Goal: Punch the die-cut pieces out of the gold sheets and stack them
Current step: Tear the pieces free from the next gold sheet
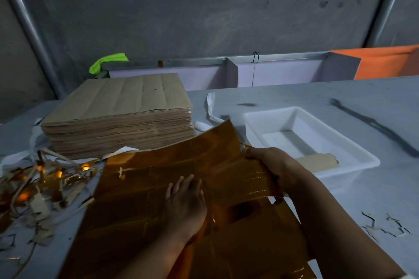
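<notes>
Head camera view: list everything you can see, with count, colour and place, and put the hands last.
gold sheets: overlapping, count unclear, gold, front centre of the table
stack of sheets: one, brown, left rear of the table
tray: one, white, right of the gold sheets
punched piece: one, brown, in the tray near its front wall
scrap strips: a tangled pile, gold and brown, left edge
small scraps: a few, right front
cloth: one, bright green, behind the stack
orange sheet: one, rear right
table: one, grey
left hand: flat on the gold sheets
right hand: grips their right edge
</notes>
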`<control>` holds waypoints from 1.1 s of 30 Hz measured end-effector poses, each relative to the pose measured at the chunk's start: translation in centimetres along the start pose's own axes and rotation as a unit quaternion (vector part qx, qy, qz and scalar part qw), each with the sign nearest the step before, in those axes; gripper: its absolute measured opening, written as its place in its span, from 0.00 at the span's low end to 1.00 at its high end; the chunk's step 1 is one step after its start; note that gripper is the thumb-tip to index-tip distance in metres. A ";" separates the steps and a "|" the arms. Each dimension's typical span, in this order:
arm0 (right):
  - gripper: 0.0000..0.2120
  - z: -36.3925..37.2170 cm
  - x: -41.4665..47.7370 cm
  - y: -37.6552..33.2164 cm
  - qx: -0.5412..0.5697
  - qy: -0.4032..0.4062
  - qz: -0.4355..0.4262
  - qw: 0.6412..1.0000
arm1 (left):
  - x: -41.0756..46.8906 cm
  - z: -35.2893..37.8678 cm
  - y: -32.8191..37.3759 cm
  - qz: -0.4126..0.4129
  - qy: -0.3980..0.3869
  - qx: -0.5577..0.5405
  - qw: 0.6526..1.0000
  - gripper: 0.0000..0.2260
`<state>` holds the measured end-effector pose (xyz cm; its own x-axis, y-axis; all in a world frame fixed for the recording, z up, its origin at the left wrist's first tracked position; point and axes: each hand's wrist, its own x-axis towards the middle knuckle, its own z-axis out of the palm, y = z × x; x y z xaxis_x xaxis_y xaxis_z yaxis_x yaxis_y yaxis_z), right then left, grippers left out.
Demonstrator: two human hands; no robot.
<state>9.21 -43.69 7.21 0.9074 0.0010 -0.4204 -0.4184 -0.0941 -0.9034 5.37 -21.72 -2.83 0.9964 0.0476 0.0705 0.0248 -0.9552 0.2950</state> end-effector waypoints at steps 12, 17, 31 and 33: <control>0.20 1.3 -0.1 1.4 -0.007 -0.020 -0.057 0.998 | 0.5 -2.9 -0.1 -0.095 -0.005 -0.280 0.955 0.09; 0.21 1.8 0.0 1.9 -0.041 -0.010 -0.067 0.997 | 0.6 -6.2 1.2 -0.159 0.024 -0.507 0.847 0.23; 0.22 2.2 0.3 3.5 -0.048 0.026 -0.120 0.991 | -0.1 -4.3 4.3 -0.220 0.009 -0.534 0.816 0.19; 0.24 2.2 0.2 3.4 -0.044 0.023 -0.112 0.992 | -0.1 -4.4 4.6 -0.176 0.055 -0.514 0.838 0.09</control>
<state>7.91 -41.87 3.86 0.9790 -0.0139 -0.2036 -0.2026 -0.1828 -0.9620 5.01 -24.81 2.71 0.9269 0.3547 -0.1231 0.1767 -0.1228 0.9766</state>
